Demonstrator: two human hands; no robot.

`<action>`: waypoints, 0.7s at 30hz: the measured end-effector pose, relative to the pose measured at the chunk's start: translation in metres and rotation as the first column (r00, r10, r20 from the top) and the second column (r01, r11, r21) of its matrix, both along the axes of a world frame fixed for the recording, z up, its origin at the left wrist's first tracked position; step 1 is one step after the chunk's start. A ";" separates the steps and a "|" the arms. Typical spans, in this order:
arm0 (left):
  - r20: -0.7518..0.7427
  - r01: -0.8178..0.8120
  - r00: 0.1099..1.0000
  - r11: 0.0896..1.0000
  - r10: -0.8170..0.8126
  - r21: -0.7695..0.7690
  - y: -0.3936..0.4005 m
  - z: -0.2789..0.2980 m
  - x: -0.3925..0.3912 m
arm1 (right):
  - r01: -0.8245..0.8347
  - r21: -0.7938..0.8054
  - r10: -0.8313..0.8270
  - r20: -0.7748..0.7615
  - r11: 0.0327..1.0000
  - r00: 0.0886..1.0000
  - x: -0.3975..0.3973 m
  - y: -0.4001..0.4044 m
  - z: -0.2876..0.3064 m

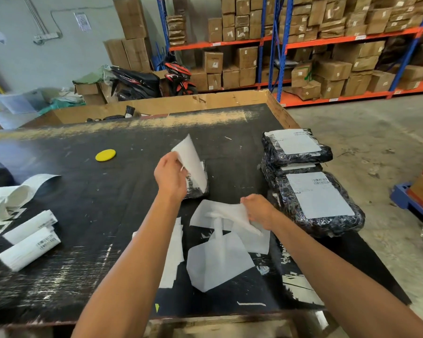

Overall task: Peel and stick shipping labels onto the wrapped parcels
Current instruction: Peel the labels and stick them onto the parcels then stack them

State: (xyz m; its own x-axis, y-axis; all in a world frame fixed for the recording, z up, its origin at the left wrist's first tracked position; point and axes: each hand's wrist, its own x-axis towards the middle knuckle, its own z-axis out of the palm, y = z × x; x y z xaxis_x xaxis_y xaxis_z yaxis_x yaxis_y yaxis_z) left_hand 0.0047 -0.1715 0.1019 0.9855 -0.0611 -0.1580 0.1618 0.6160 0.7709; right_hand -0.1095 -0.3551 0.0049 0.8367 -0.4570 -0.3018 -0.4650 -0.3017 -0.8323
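Fingers of our left hand (170, 175) pinch the near edge of a white label (190, 159), holding it tilted up over the small wrapped parcel (197, 185) so the sticky face stays off the plastic until we have it lined up, we judge. Our right hand (258, 208) has its grip closed on a crumpled backing sheet (226, 213), drawn aside toward the spent sheets (219, 261) lying on the bench (88, 211), probably to keep waste clear of the parcel. To the right, just beside that hand, sit the labelled parcels (315, 198), stacked at the bench edge. Well to the left lie rolled label strips (29, 242), within reach for the next peel, and beyond them a yellow disc (105, 155).
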 end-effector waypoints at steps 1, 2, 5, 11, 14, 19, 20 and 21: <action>0.110 0.051 0.992 0.990 -0.066 0.130 -0.004 0.001 -0.006 | 0.028 -0.105 -0.024 0.040 0.994 0.999 -0.001 0.002 0.007; 0.220 0.084 0.965 0.963 -0.143 0.256 -0.004 0.002 -0.013 | 0.076 -0.145 -0.059 0.120 0.986 0.991 -0.003 0.004 0.016; 0.452 0.081 0.799 0.815 -0.398 0.575 -0.008 0.008 -0.033 | 0.093 0.422 -0.197 0.211 0.902 0.957 -0.002 0.001 0.045; 0.471 -0.070 0.503 0.509 -0.725 0.858 0.002 -0.010 -0.051 | 0.093 0.814 -0.228 0.049 0.574 0.973 0.001 -0.031 0.056; 0.430 -0.132 0.530 0.429 -0.731 0.894 0.009 -0.029 -0.054 | 0.035 0.723 -0.208 0.152 0.690 0.966 0.002 -0.034 0.051; 0.285 0.062 0.721 0.468 -0.632 0.882 0.030 -0.061 -0.048 | 0.015 0.497 -0.177 0.280 0.867 0.944 -0.001 -0.022 0.054; 0.233 0.162 0.753 0.517 -0.615 0.840 0.035 -0.062 -0.047 | 0.012 0.478 -0.175 0.297 0.878 0.939 0.000 -0.020 0.054; 0.188 0.249 0.775 0.565 -0.604 0.787 0.038 -0.062 -0.046 | 0.016 0.454 -0.176 0.314 0.891 0.933 0.001 -0.020 0.054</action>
